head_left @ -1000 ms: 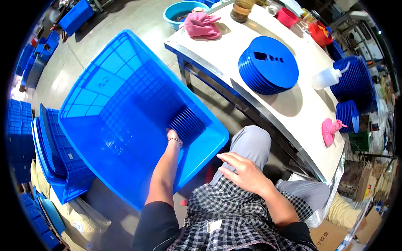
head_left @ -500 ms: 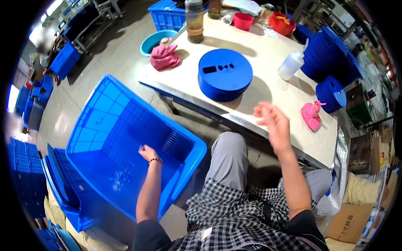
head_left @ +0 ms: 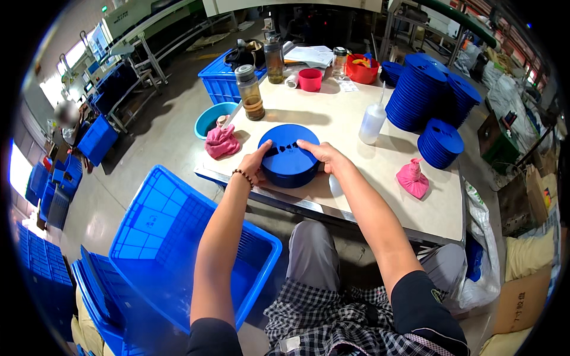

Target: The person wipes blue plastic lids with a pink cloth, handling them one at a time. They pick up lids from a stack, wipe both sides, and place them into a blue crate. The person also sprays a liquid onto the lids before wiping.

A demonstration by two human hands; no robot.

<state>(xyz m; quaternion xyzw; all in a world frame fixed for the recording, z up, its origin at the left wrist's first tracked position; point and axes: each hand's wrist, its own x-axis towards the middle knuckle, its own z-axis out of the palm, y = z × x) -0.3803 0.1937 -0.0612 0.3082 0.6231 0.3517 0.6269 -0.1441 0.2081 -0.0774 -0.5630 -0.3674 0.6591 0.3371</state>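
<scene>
At the near edge, a checked apron [head_left: 320, 308] is seen over grey trousers [head_left: 312, 252]. To the left of the knees, a blue tub [head_left: 155, 222] is noted, tilted in view, its upper right part crossed by the left forearm. Ahead, a stack [head_left: 289, 166] of round blue discs is held between both hands, at the near side of the pale table [head_left: 332, 113]; whether it is lifted or rested on the top cannot be told. By the left hand [head_left: 254, 164], the stack is gripped at its left side, the thumb being laid over the top disc and the fingers wrapped low. By the right hand [head_left: 325, 157], the right side is clamped likewise, its thumb set on the top disc near the dark cut-outs; its other fingers are mostly hidden. To the left of the stack, a pink cloth [head_left: 221, 142] is found beside a turquoise basin [head_left: 208, 113]; to the right, a pink pouch [head_left: 412, 181] is placed. Farther back, a squeeze bottle [head_left: 372, 124] and a tumbler [head_left: 249, 95] are stood upright. Beyond, a pink cup [head_left: 310, 80], a red bowl [head_left: 362, 73] and tall disc piles [head_left: 415, 95] are recorded
</scene>
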